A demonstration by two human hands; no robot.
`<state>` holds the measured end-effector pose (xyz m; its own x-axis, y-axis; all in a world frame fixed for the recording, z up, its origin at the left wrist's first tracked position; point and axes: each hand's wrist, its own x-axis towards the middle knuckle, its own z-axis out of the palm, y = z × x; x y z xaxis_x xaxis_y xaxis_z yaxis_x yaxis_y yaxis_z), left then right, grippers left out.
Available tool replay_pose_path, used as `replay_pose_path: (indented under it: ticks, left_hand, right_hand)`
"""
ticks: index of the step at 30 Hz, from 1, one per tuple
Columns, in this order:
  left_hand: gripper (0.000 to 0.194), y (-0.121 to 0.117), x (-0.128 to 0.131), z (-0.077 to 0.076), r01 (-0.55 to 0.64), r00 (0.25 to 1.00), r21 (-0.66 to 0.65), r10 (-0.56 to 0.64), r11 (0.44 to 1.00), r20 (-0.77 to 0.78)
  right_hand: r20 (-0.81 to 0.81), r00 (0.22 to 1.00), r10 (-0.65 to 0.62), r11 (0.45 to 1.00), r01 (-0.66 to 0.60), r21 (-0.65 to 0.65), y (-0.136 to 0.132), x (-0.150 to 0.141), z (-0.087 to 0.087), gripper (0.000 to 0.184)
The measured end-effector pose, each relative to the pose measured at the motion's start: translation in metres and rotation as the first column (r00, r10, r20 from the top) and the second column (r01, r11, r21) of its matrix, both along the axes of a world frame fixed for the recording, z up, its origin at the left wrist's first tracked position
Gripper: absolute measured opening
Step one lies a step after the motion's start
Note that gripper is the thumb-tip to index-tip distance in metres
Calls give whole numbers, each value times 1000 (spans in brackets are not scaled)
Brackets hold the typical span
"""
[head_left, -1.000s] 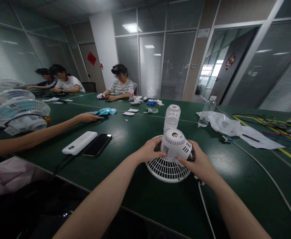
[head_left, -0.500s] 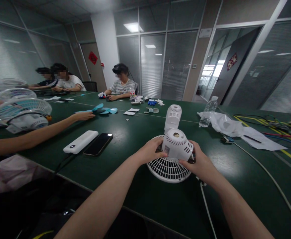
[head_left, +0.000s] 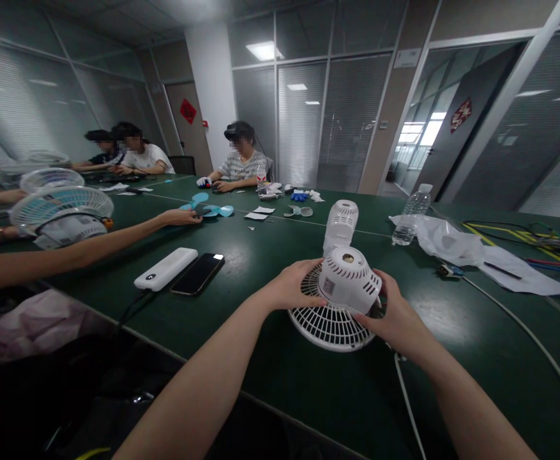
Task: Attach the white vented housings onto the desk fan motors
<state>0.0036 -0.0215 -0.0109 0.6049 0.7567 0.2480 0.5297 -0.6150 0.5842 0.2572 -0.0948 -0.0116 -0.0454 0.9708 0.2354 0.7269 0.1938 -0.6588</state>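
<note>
A white fan motor housing (head_left: 349, 281) with vent slots and a round hole on top sits over a white fan grille (head_left: 332, 329) lying on the green table. My left hand (head_left: 299, 287) holds the housing's left side, thumb low and fingers behind. My right hand (head_left: 387, 310) grips its right side, where a gap shows beside the thumb; what lies inside is too dark to make out. Directly behind stands another white vented fan part (head_left: 341, 223). A pale cable (head_left: 408, 399) runs from near my right wrist towards the table edge.
A power bank (head_left: 166, 268) and a phone (head_left: 198, 273) lie to the left. A co-worker's hand (head_left: 184, 217) holds blue fan blades (head_left: 196, 201). Right of me are a water bottle (head_left: 412, 215), a plastic bag (head_left: 447, 239) and a cable connector (head_left: 449, 271). Another fan (head_left: 64, 214) stands far left.
My view has turned slightly left. Both my hands stay around the housing, which has turned a little, showing more of its label. The co-worker's hand has drawn one blue blade piece up off another.
</note>
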Motion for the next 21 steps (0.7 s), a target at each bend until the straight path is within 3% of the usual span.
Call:
replay_pose_path:
  ticks: [8,13,21]
  left_hand:
    - [84,4,2,-5,-56,994,87,64,995,-89]
    - [67,7,2,-6,-130,982,118,144,984,-121]
    - [40,13,2,-9,-229,966,153,244,961,-88]
  right_hand:
    - [38,982,-187,981,185,60,3,-10,-8,89]
    - [-33,999,-40,997,38,-70,-2,-4,5,68]
    - [-196,976,-100,983,67,-169,-4,-8,12,33]
